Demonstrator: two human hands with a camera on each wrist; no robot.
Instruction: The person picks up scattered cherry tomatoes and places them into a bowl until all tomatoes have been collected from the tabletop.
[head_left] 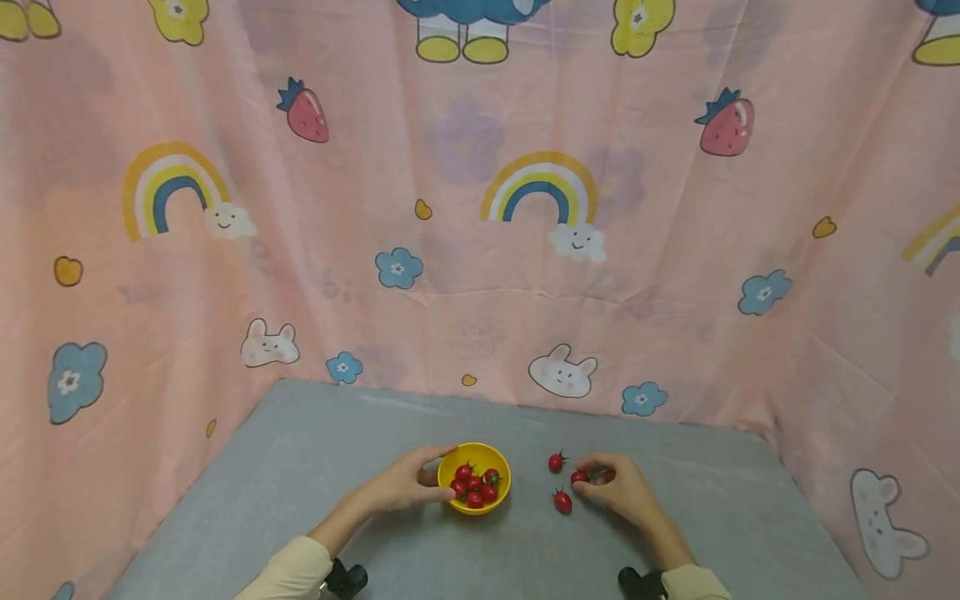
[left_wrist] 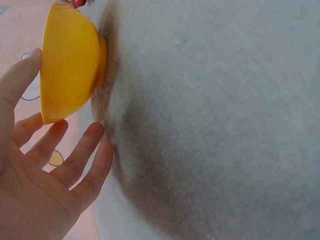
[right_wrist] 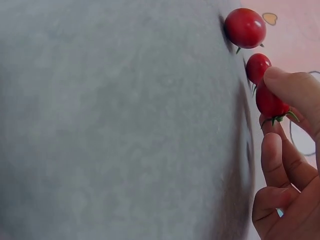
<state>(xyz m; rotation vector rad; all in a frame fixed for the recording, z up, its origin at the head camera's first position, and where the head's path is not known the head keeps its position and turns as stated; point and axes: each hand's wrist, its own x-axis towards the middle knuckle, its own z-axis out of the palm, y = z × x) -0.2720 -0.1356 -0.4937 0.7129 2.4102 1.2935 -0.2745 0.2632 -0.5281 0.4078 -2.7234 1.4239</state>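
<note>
A yellow bowl [head_left: 483, 454] stands on the grey tabletop with several red cherry tomatoes [head_left: 475, 483] inside. My left hand [head_left: 397, 483] holds it from the left, thumb and index finger at the rim; the lower fingers spread out beside the bowl wall in the left wrist view. To the right, my right hand [head_left: 618, 492] pinches a cherry tomato [right_wrist: 270, 100] with a green stem between thumb and fingers, close over the table. Two loose tomatoes lie nearby, one [head_left: 556, 462] farther back and one [head_left: 562, 502] nearer, both between the bowl and my right hand.
The grey tabletop [head_left: 360, 433] ends at a pink curtain [head_left: 450, 333] printed with rainbows, strawberries and rabbits, which hangs behind and along both sides. Dark wrist-worn devices [head_left: 347, 578] show below the hands at the cream sleeves [head_left: 296, 567].
</note>
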